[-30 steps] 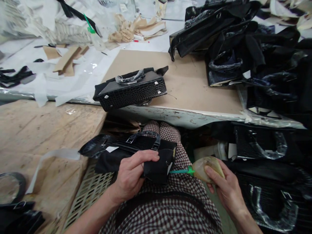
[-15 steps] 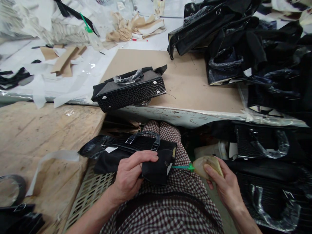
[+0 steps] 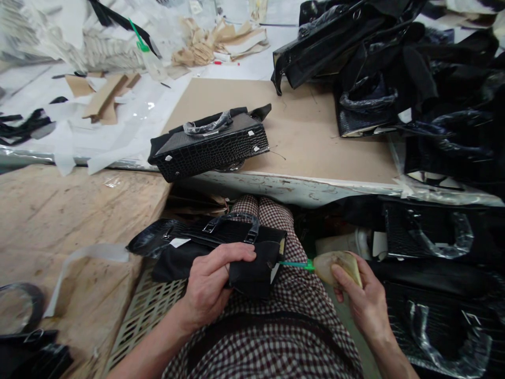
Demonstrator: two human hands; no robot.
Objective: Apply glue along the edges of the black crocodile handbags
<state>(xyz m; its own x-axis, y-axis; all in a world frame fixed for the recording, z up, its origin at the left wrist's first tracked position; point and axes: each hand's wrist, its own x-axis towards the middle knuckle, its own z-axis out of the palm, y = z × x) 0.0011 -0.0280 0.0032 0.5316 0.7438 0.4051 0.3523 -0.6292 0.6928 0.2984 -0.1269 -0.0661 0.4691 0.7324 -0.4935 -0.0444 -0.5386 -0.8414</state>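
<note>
Across my lap lies a black handbag [image 3: 221,242] with plastic-wrapped handles and a white tag. My left hand [image 3: 213,281] is closed on its near side, fingers pressed on the black fabric close to the right end. My right hand [image 3: 361,289] is wrapped round a yellowish squeeze bottle [image 3: 335,266], tipped sideways. The bottle's thin green nozzle [image 3: 294,263] points left, its tip at the right end of the bag, by a pale edge. Whether the tip touches the bag or anything comes out, I cannot tell.
Another black crocodile-pattern bag [image 3: 213,150] lies on the brown board [image 3: 307,131] at the table's front. More black bags [image 3: 366,100] pile up at the right, others [image 3: 430,231] below. A second green-tipped bottle [image 3: 152,60] stands among paper scraps. A paper-covered surface [image 3: 79,210] is at my left.
The squeeze bottle and its nozzle have shifted slightly, the nozzle tip a little higher along the bag's end. My left hand and the bag have barely moved.
</note>
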